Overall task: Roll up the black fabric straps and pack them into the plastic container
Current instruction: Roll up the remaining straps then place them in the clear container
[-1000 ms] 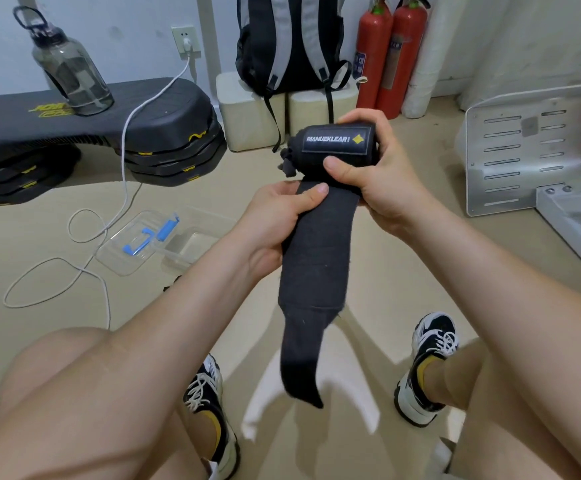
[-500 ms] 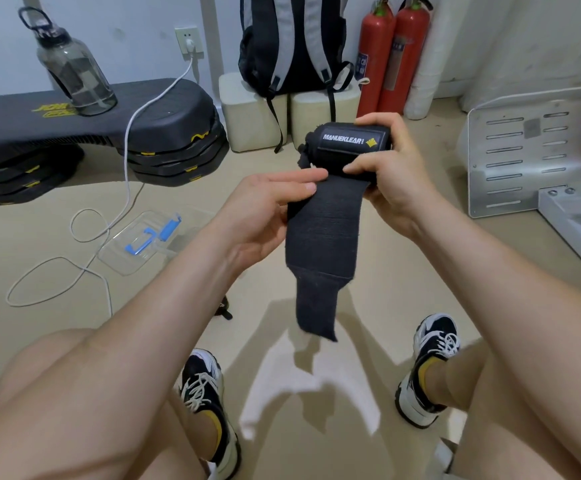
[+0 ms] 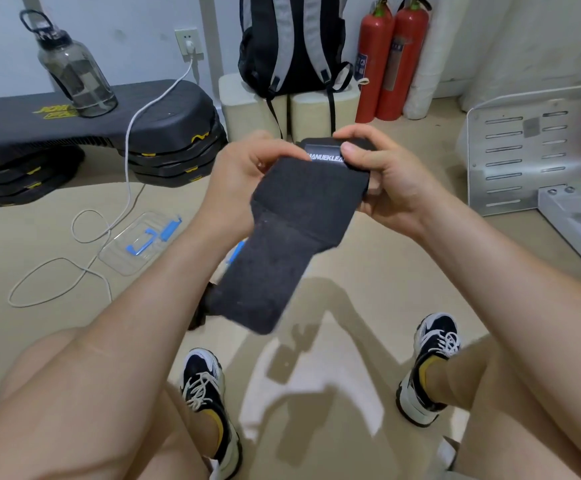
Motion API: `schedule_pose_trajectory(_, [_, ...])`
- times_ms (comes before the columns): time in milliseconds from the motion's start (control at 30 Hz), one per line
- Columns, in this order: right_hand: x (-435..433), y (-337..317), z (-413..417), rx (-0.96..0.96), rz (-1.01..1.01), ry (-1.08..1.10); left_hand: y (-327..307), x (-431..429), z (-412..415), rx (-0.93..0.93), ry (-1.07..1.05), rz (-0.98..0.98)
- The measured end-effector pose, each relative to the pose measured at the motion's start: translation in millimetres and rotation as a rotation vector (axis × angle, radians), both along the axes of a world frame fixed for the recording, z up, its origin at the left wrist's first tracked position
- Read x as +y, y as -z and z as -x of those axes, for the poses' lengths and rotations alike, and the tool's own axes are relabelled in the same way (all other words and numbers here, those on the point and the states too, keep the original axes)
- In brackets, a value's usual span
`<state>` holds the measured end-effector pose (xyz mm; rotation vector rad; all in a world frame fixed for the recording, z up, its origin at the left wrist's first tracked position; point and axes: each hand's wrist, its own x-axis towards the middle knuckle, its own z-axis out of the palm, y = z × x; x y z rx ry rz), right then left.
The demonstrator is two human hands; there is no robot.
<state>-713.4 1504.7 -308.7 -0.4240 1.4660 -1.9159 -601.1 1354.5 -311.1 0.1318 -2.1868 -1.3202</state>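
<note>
Both hands grip the black fabric strap (image 3: 292,220) at centre frame: the left hand (image 3: 237,181) closed on its left edge, the right hand (image 3: 379,174) pinching the rolled end. The clear plastic container (image 3: 136,244) lies on the floor at nine o'clock.

Black strap (image 3: 282,244) with a white-lettered label. At 10 o'clock, a clear lid (image 3: 136,244) with blue clips and a white cable (image 3: 128,161). At 11, a black step (image 3: 84,133) with yellow marks and a smoky bottle (image 3: 74,74). At 12, a black-and-grey backpack (image 3: 292,39). At 1, two red extinguishers (image 3: 391,60). Shoes (image 3: 209,400) are black and white over yellow socks.
</note>
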Motion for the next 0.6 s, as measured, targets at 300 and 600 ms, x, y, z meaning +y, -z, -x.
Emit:
schedule_pose_trajectory(300, [-5.2,9.3,-9.1,0.019,-0.066,-0.137,13.4,7.9,8.7,-0.115,-0.077,-0.372])
schedule_pose_trajectory(600, [-6.4,15.4,-12.6,0.039,-0.097,-0.108,23.6,16.1,12.8,-0.051,-0.212,-0.583])
